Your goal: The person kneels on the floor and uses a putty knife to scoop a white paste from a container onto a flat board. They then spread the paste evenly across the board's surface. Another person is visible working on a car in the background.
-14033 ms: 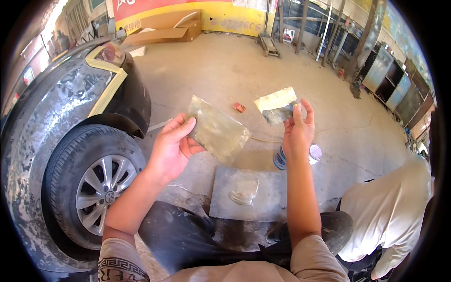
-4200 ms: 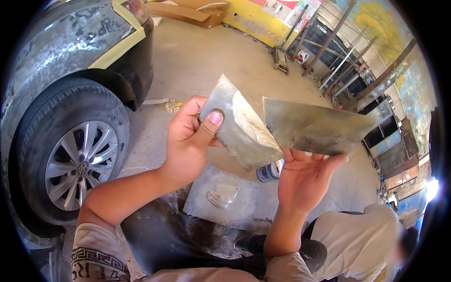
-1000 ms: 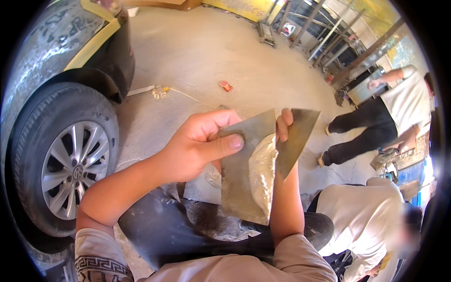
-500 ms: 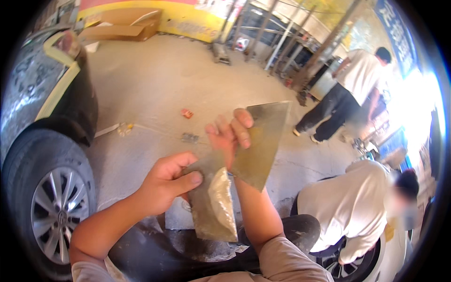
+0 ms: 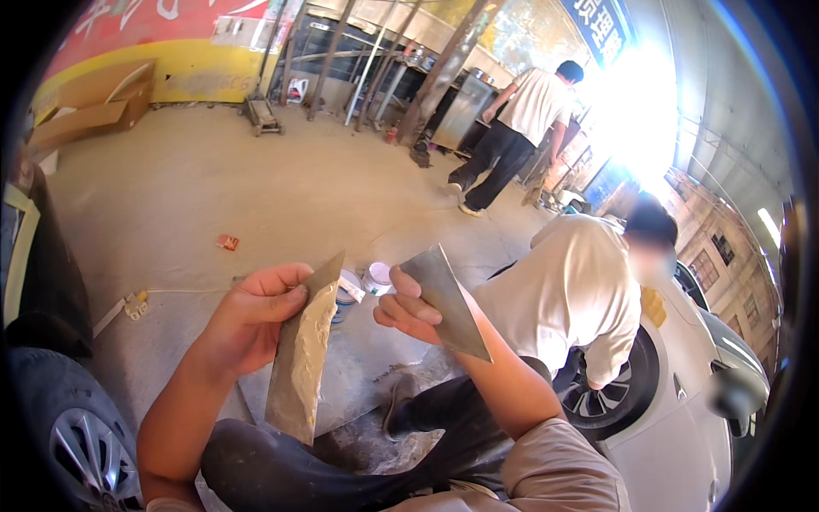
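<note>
My left hand is closed on the upper part of a flat metal putty spreader, thumb against its face. A thick ridge of beige putty lies along that blade's right side. To the right, my right hand grips a second putty spreader, whose grey face looks bare. The two blades are apart, both tilted in the air above my legs. Behind and between them stand two cans on the floor: a white-lidded can and a blue-and-white can, partly hidden by the left blade.
At right a co-worker bends over the wheel of a light-coloured car. Another person walks farther back. A dark car wheel is close on my left. A cardboard box and a floor jack lie by the far wall.
My view has swung to the right. The two spreaders, overlapping before, are now apart, and the cans show between them. The farther person has stepped onward.
</note>
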Demonstrator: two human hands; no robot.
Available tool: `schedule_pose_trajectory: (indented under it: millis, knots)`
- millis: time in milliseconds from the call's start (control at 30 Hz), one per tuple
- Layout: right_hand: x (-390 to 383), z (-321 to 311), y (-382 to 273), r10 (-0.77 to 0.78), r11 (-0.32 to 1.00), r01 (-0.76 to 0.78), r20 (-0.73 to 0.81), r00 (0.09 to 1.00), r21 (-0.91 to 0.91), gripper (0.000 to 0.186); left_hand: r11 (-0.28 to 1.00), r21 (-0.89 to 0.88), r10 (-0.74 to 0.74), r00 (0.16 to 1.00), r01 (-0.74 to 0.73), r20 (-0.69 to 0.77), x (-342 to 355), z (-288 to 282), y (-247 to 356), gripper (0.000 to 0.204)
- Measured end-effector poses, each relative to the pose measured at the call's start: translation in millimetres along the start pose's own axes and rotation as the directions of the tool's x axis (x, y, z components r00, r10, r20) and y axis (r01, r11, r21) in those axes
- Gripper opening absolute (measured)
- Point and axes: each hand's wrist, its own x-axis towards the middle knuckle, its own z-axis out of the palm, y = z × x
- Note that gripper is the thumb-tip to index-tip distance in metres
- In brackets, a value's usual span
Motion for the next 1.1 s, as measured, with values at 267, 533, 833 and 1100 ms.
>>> schedule_pose_trajectory:
  millis: [267, 533, 833, 1100]
  knots:
    - [-29.4, 30.0, 26.5, 0.191, 0.981, -0.19, -0.078, 0.978, 0.023, 0.035, 0.968, 0.081, -0.241, 0.969, 0.236, 0.059, 13.9, 27.2, -15.8, 0.024]
    - [-84.4, -57.0, 57.2, 0.125, 0.983, -0.049, -0.454, 0.882, 0.174, 0.029, 0.978, 0.112, -0.161, 0.98, 0.174, -0.114, 8.3, 53.2, -29.2, 0.025]
    - [-109.7, -106.1, 35.1, -0.272, 0.945, 0.291, -0.857, 0.438, -0.151, 0.024, 0.994, -0.006, 0.088, 0.866, -0.105, -0.491, 21.9, 69.0, -69.3, 0.025]
    - [-103.9, -105.8, 30.5, -0.343, 0.916, 0.354, -0.828, 0.443, -0.19, 0.019, 0.974, -0.064, 0.155, 0.85, -0.215, -0.503, 0.5, 54.5, -108.1, 0.022]
